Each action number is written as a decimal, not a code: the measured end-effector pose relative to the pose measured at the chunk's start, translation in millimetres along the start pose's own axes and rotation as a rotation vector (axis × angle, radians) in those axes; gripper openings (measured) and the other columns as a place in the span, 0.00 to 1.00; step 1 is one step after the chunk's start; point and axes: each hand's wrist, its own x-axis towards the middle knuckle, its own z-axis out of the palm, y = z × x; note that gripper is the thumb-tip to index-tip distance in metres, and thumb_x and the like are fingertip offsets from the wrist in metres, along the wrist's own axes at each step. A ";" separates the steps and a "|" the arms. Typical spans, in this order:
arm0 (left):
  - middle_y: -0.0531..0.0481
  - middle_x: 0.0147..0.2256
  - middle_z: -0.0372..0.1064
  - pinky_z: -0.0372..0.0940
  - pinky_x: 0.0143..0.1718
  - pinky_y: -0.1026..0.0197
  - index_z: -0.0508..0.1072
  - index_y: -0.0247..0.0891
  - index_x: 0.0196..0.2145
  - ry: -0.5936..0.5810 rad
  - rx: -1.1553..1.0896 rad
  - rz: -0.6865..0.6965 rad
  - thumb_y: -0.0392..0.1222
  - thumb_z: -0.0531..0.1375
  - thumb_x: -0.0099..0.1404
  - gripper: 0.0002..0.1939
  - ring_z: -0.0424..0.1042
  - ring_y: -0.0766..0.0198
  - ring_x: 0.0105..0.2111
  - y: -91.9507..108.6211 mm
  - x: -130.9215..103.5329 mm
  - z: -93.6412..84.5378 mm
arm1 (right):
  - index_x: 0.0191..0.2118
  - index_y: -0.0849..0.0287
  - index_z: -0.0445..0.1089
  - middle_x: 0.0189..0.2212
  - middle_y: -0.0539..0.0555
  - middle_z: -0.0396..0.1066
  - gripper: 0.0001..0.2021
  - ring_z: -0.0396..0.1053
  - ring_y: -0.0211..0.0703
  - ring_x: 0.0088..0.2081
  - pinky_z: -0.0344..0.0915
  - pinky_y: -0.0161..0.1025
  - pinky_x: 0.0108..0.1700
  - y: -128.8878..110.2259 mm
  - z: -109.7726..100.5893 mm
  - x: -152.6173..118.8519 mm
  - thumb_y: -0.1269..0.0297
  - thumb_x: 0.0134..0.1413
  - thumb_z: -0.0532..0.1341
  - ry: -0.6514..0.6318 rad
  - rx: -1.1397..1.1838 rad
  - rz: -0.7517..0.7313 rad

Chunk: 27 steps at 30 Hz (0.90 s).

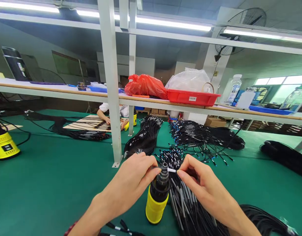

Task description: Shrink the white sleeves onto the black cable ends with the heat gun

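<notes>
A thin black cable with a white sleeve [171, 170] is stretched between my two hands, level with the nozzle tip of a yellow and black heat gun [155, 205]. The heat gun stands upright on the green table, nozzle up. My left hand [138, 175] pinches the cable at the nozzle's left side; the fingertips partly hide that end. To the right of the nozzle, my right hand [200, 178] closes thumb and finger on the cable at the sleeve's end. Beneath and beside it lies a bundle of black cables [185, 200] with grey and white sleeves.
Further cable bundles [205, 134] lie across the green table [54, 183]. A shelf post [111, 82] rises ahead, carrying a shelf with a red tray [193, 97]. Another heat gun [5, 144] stands at left. Behind the post, a co-worker's hand [105, 119] is over a board.
</notes>
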 end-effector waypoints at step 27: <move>0.56 0.25 0.64 0.54 0.28 0.64 0.65 0.38 0.26 0.063 -0.304 -0.234 0.51 0.53 0.69 0.17 0.60 0.66 0.27 -17.6 21.8 19.5 | 0.28 0.57 0.59 0.23 0.45 0.59 0.10 0.52 0.36 0.25 0.48 0.34 0.25 19.4 7.6 29.6 0.65 0.61 0.55 0.043 -0.148 -0.027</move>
